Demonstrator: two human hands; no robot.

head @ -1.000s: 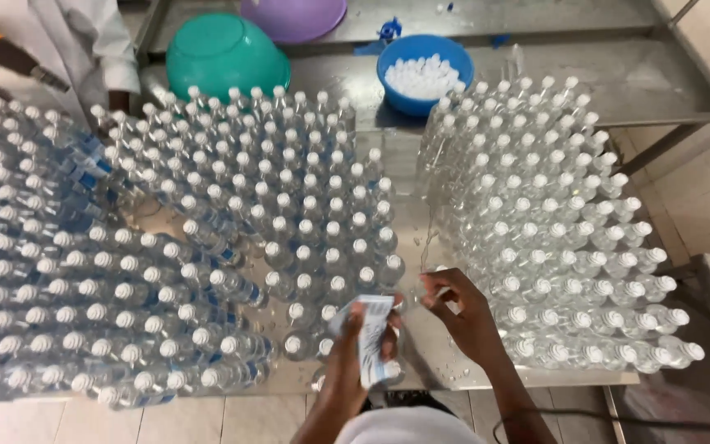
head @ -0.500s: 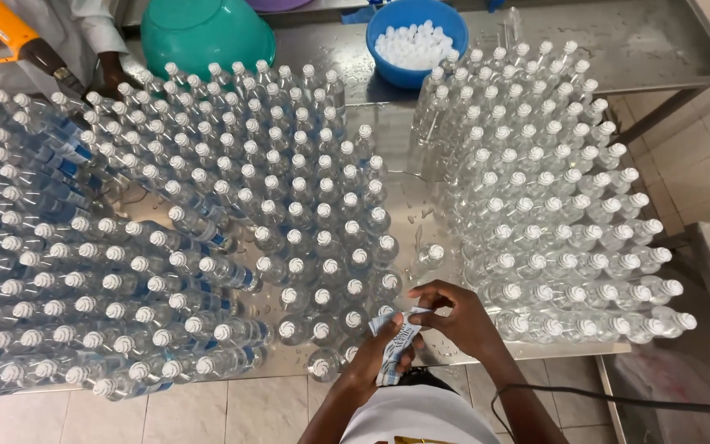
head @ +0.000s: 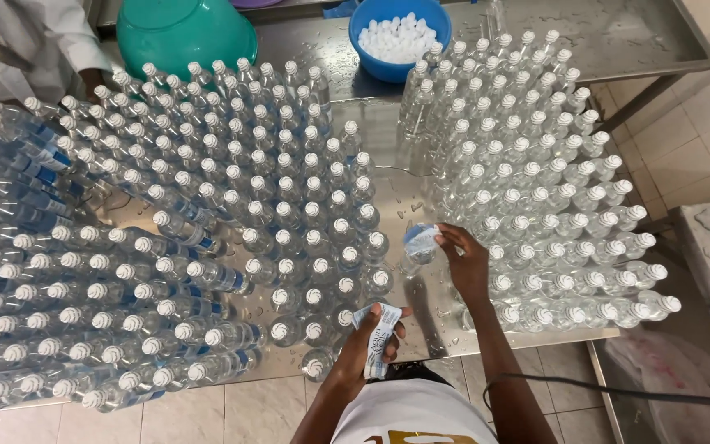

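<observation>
Clear bottle (head: pixel 417 247) upright, R hand (head: pixel 463 261) grip pinching its label; L hand (head: pixel 369 341) grip clamped on labels (head: pixel 378 329).

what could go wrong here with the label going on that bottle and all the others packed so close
The right hand slips a label onto a bottle standing right beside tightly packed upright bottles; a nudge might topple several. The steel table looks wet with droplets, so the bottle could slide. The left hand holds a loose strip of labels near capped bottles at the table's edge and might knock one off.
</observation>
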